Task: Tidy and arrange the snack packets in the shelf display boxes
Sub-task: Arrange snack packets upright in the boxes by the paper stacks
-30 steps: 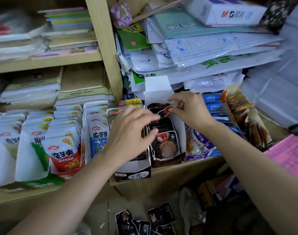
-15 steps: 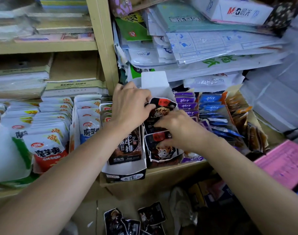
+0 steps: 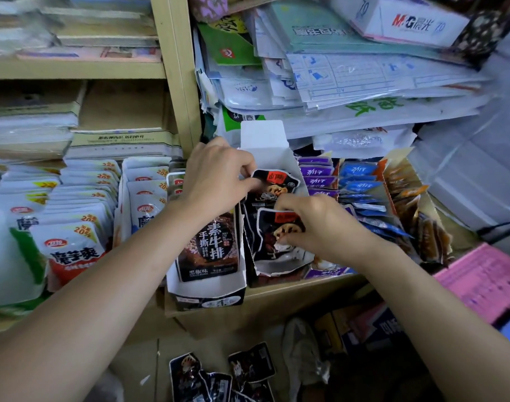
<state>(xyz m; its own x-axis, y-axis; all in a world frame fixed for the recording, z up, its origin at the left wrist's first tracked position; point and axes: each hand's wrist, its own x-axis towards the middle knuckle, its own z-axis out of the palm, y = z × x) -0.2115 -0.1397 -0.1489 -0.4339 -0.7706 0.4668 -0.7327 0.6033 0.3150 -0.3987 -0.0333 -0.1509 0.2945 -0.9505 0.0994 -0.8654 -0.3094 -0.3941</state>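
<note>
Fingers [image 3: 243,169] of the left hand [image 3: 216,184] are pinched together on the top left edge of the rear dark packet [image 3: 279,185], which stands upright inside the white display box [image 3: 295,165] on the shelf [image 3: 291,288]. Just in front of them, nearer the person, the right hand [image 3: 317,224] has its fingers [image 3: 290,202] curled over the wavy top edge of the front dark packet [image 3: 272,250], thumb on its face, clamped on it in the same box. Between the two grips the packets overlap, with only a narrow gap. Left of the left fingers, under the forearm, a steak-print packet [image 3: 211,248] leans in the neighbouring box [image 3: 210,297], whose wall abuts the white one. Right of the right fingers, purple packets [image 3: 317,175] and blue packets [image 3: 361,175] crowd close in rows. Above the fingers the back flap [image 3: 262,137] rises against the paper stacks [image 3: 364,82], leaving little headroom. Open room lies only toward the person, past the shelf lip, where loose dark packets [image 3: 219,375] lie on the floor [image 3: 132,358] below the wrists.
</note>
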